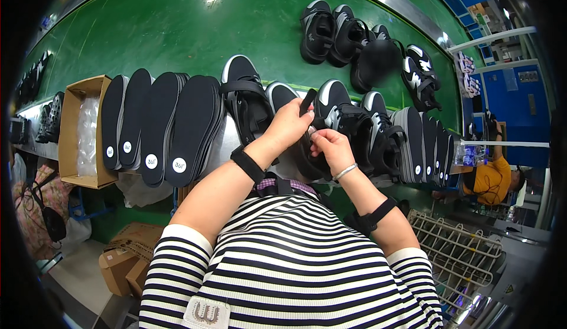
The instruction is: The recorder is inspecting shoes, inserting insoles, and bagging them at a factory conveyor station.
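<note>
Green belt surface (177, 28) is stretching wide and bare beyond both hands, giving plenty of open room up there, while the near edge is running crowded. Just to the left of the left hand (287, 123), a black-and-white shoe (245, 96) is sitting with its strap across, and further left a fanned stack of black insoles (162, 125) is leaning along the edge, ending at an open cardboard box (80, 131). To the right of the right hand (331, 146), two more black shoes (369, 131) are crowding close, then another row of insoles (428, 146) beyond them. Well past the hands, across the belt, a cluster of black shoes (366, 48) is lying apart from everything else. Below the right forearm, a white wire rack (455, 252) is hanging off the edge.

Now the hands: the left one is curling closed, fingers pinching a black strap (307, 102) that is sticking up above its fingertips. The right one is also closing in, fingers bent and gripping the black shoe (310, 158) held between the two hands, right at the near edge of the belt and touching both palms. Both wrists are wearing black bands, and the right is also wearing a silver bangle (345, 171).
</note>
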`<state>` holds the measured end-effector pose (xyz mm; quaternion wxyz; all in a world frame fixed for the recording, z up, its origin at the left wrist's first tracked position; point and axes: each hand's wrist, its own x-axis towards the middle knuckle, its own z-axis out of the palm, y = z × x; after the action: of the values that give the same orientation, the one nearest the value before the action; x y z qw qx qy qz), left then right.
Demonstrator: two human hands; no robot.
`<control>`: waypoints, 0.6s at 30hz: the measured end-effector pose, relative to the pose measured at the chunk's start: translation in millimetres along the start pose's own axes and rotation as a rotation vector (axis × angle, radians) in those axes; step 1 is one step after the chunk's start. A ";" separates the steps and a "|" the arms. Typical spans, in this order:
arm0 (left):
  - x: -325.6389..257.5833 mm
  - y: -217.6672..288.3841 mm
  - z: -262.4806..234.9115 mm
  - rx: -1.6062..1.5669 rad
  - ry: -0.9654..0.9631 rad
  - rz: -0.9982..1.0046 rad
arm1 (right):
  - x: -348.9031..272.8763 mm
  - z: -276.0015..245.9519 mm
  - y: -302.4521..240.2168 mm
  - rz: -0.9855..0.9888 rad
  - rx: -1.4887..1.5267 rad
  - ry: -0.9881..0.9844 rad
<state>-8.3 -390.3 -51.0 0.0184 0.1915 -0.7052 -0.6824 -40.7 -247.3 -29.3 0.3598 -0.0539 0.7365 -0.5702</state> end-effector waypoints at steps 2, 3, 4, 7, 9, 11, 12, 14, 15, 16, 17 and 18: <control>2.2 -4.3 0.3 -0.040 0.000 -0.022 | -11.7 1.9 -6.6 -0.163 -0.411 0.077; 2.2 -4.9 1.4 -0.058 0.006 -0.018 | -13.9 -0.2 -7.4 -0.475 -0.690 0.159; 2.3 -5.5 2.0 -0.076 0.013 -0.014 | -15.1 -1.7 -9.6 -0.792 -0.962 0.240; 8.3 -13.7 2.5 -0.086 0.018 -0.003 | -12.4 5.3 -25.0 -0.835 -0.958 0.253; 9.6 -16.2 3.8 -0.079 0.027 0.010 | -0.6 0.9 -19.9 -0.933 -0.980 0.215; 10.2 -14.2 5.3 -0.071 0.031 0.026 | 4.6 -6.7 -13.4 -0.994 -0.986 0.160; 7.9 -9.8 4.4 -0.047 0.048 0.035 | 4.8 -10.4 -14.0 -0.998 -0.984 0.158; 6.5 -7.2 4.8 -0.021 0.068 0.047 | 1.7 -20.9 -15.6 -0.877 -0.874 -0.124; 5.8 -9.6 3.0 -0.024 0.072 0.033 | -9.5 -22.8 -25.6 -0.682 -0.568 -0.345; 1.8 2.5 1.0 -0.025 0.067 0.017 | -20.6 -29.0 -32.1 -0.506 -0.333 -0.428; -2.6 15.2 -2.8 -0.094 -0.055 -0.117 | -28.8 -35.3 -39.6 -0.452 -0.259 -0.380; -7.9 17.2 -2.9 -0.144 -0.048 -0.105 | -37.2 -35.1 -48.0 -0.402 -0.183 -0.346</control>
<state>-4.3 -390.8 -32.2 -0.0207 0.2099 -0.6435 -0.7358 -49.9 -217.5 33.5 0.3537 -0.3277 0.6869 -0.5438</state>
